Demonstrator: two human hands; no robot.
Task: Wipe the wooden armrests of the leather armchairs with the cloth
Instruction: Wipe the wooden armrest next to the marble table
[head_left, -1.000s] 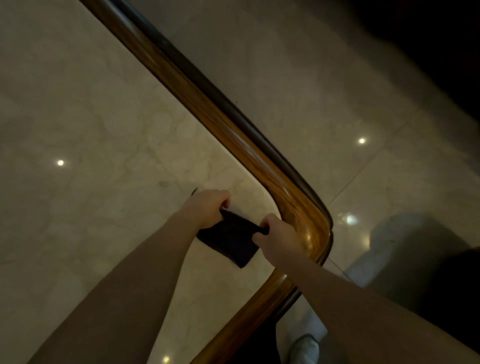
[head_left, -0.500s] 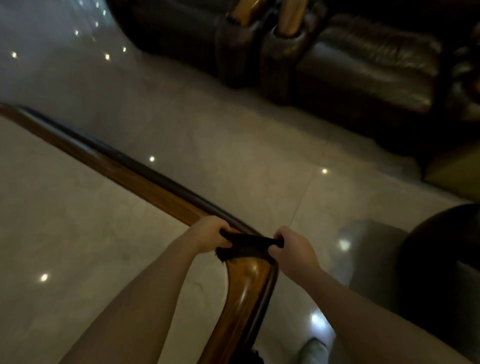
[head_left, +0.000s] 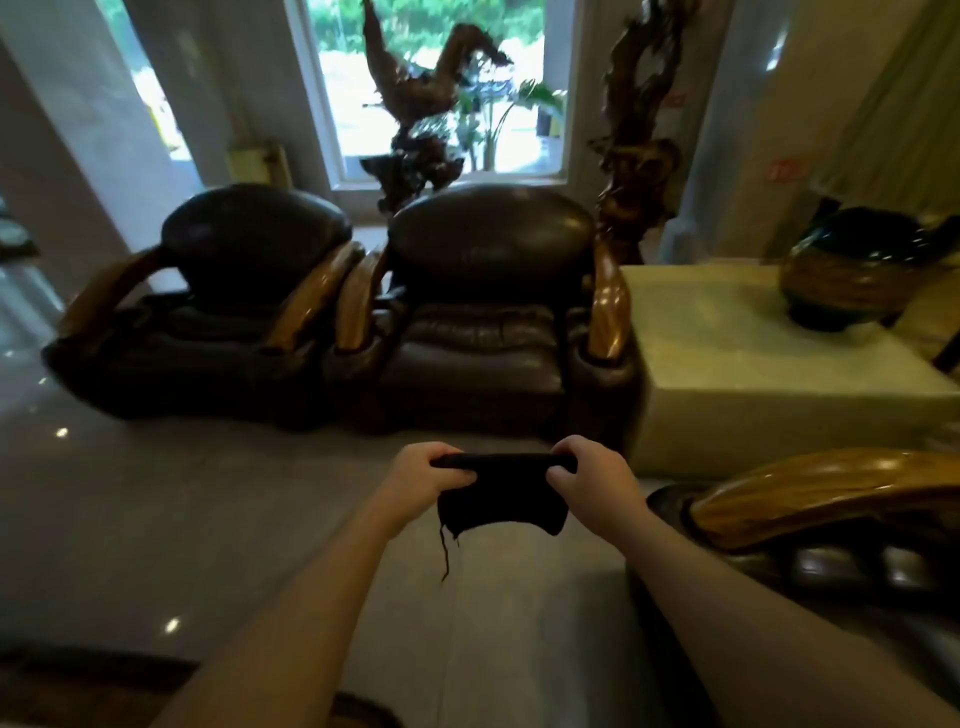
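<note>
Armchairs stand side by side in the upper half of the frame: the left armchair (head_left: 218, 332) and, touching it, the middle armchair (head_left: 483, 322), both of dark leather with wooden armrests (head_left: 306, 306). Below them, in the centre, the left hand (head_left: 423, 475) and the right hand (head_left: 592, 475) each pinch one end of the black cloth (head_left: 501, 499) with curled fingers; it hangs in the air between them, over the pale floor (head_left: 156, 509). Further right, a round vase (head_left: 852, 280) stands on a pale table (head_left: 753, 374). At the lower right lies one more wooden armrest (head_left: 831, 493).
</note>
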